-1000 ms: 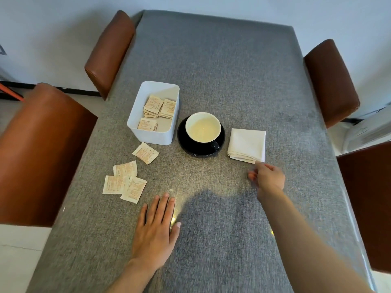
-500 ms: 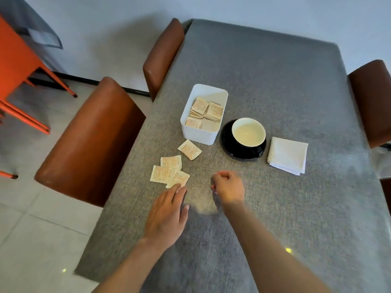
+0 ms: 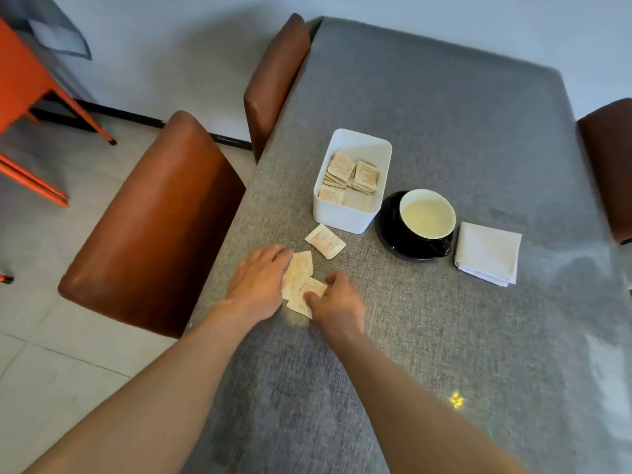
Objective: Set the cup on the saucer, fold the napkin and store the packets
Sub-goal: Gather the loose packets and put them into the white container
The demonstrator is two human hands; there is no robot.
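A cup [image 3: 427,213], black outside and pale inside, stands on a black saucer [image 3: 388,230]. A folded white napkin [image 3: 487,253] lies just right of the saucer. A white box [image 3: 345,218] left of the saucer holds several beige packets [image 3: 352,172]. A small pile of loose packets [image 3: 301,278] lies on the grey table [image 3: 444,114] near its left edge, with one more packet [image 3: 325,241] apart, closer to the box. My left hand [image 3: 256,285] lies flat over the pile's left side. My right hand [image 3: 338,302] pinches the nearest packet of the pile.
A brown padded chair [image 3: 154,227] stands tight against the table's left edge by my left hand, another brown chair [image 3: 273,77] sits farther back, and a third chair [image 3: 608,165] is at the right. An orange chair [image 3: 24,90] stands on the tiled floor at far left.
Both hands moved forward and left onto the loose packets: the left hand now covers the pile and the right hand, earlier by the napkin, has closed on a packet. The camera swung left.
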